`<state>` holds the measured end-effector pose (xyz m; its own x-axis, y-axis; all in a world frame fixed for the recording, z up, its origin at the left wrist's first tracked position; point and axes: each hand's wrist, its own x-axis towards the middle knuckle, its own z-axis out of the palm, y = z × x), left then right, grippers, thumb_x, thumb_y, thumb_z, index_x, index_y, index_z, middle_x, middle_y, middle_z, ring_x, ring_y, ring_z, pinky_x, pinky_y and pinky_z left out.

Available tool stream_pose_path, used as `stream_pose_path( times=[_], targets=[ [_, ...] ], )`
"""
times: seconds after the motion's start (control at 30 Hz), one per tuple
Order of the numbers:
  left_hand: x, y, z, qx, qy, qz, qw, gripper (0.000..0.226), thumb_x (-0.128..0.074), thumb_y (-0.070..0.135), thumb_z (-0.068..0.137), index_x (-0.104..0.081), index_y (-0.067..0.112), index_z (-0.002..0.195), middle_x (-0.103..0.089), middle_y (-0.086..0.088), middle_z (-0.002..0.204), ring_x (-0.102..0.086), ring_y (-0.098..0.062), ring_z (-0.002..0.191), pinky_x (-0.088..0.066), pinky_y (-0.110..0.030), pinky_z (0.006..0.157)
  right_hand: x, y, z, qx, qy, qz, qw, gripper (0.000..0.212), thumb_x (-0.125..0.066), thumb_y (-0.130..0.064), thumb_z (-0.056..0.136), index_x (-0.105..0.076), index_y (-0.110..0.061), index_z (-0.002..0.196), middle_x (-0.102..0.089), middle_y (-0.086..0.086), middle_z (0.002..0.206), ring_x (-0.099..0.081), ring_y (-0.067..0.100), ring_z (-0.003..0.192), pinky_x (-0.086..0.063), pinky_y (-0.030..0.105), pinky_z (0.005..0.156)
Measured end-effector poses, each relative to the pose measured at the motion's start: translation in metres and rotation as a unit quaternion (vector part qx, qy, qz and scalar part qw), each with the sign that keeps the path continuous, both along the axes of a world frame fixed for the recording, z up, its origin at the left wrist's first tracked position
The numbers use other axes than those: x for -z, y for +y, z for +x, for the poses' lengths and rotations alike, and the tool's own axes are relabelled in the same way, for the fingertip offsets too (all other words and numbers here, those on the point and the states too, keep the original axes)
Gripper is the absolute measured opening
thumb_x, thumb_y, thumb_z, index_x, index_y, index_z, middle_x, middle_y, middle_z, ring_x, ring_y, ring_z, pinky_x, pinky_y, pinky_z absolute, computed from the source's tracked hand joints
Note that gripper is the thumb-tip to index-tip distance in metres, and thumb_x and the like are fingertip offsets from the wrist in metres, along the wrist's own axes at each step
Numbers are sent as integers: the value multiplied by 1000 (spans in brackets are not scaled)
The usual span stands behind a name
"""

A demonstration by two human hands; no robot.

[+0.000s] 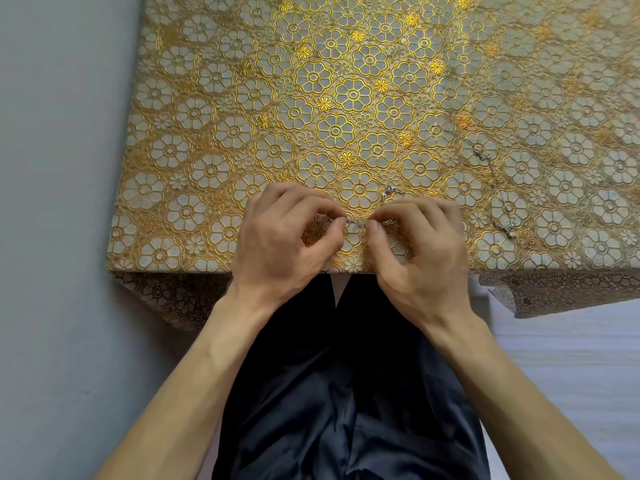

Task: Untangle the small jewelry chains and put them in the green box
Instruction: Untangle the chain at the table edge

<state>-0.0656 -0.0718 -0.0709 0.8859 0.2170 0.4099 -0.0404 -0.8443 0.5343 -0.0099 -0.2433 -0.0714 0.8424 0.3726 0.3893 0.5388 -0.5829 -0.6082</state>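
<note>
Chain [358, 222] pinched taut between your left hand [277, 237] and right hand [419, 251]; pull harder and you likely cinch it or snap a link.

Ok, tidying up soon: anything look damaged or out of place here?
The tablecloth has a hanging front edge that looks torn and ragged at the right. A loose chain lies on top; the left hand and right hand pinch a second chain.

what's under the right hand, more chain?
Some. The chain pinched by the left hand runs under the right hand; a looped end pokes out past its knuckles. How much is bunched beneath the fingers is hidden.
</note>
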Motion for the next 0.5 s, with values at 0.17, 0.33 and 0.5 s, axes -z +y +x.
stream_pose_path(
  times=[0.17,0.33,0.5],
  targets=[
    [1,0,0,2,4,-7,1000,10,-74,28,88,-76,19,92,-74,8,100,-62,-21,98,-46,-39,88,-3,2,0,2,1,0,1000,16,-75,-28,87,-77,-20,100,-68,-1,97,-58,29,98,-47,40,86],
    [0,1,0,2,14,-10,1000,12,-71,30,88,-76,20,93,-73,8,101,-60,-19,100,-42,-36,89,-2,8,1,-8,-8,-15,1000,14,-76,-36,86,-79,-26,95,-68,-5,92,-56,25,95,-47,48,77],
    [-1,1,0,0,23,-11,1000,11,-71,29,88,-75,20,92,-73,9,101,-61,-20,101,-41,-33,89,1,10,3,-18,-14,-37,999,13,-73,-34,88,-78,-22,91,-68,-5,92,-57,26,96,-45,47,77]
  ],
)
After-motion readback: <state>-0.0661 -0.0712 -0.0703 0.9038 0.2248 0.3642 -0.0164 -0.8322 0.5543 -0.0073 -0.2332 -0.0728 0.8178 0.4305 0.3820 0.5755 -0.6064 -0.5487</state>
